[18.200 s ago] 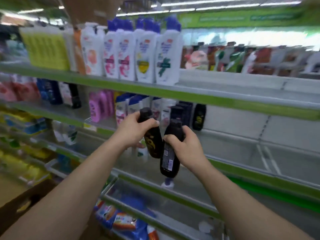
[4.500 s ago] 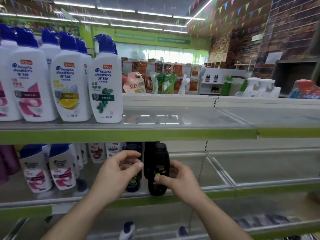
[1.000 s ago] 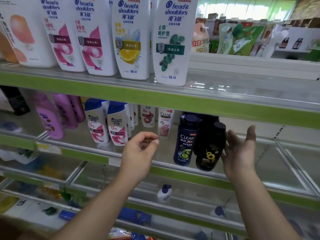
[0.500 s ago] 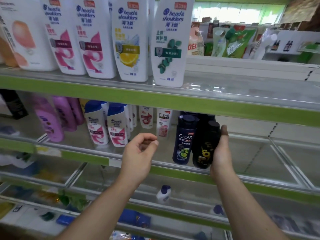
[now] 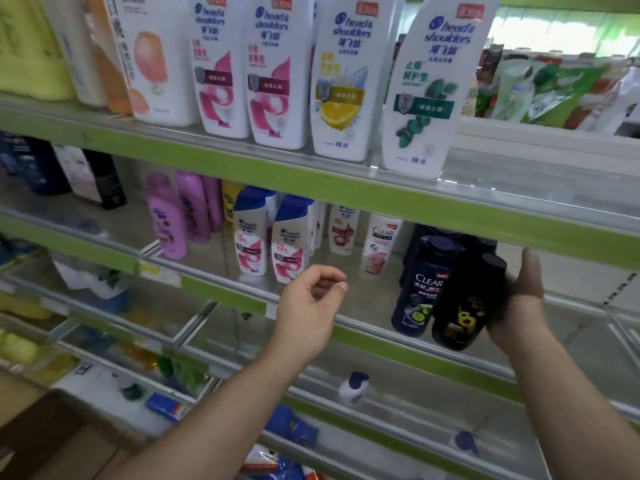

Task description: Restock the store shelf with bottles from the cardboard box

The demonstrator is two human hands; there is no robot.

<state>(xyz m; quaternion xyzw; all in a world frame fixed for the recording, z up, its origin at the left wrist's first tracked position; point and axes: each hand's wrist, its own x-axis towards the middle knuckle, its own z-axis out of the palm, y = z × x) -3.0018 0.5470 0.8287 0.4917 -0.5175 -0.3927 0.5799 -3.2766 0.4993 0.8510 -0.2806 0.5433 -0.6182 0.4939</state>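
Green edging of the middle shelf (image 5: 377, 336) runs just beyond the left hand (image 5: 311, 301), which hovers loosely curled and holds nothing. Right hand (image 5: 521, 299) lies open against the right side of the black sunflower-label bottle (image 5: 462, 308), fingers straight up. That bottle stands at the shelf's front edge, touching the dark CLEAR bottle (image 5: 420, 289) on its left.

A hard sideways push could knock both over, or skid the black one off the edge onto the lower shelves. More dark bottles (image 5: 485, 247) stand close behind, so a shove rearward could topple them.

Right thumb is hidden behind the bottle. The brown patch (image 5: 41, 445) at lower left, blurred and cut off, may be the cardboard box.
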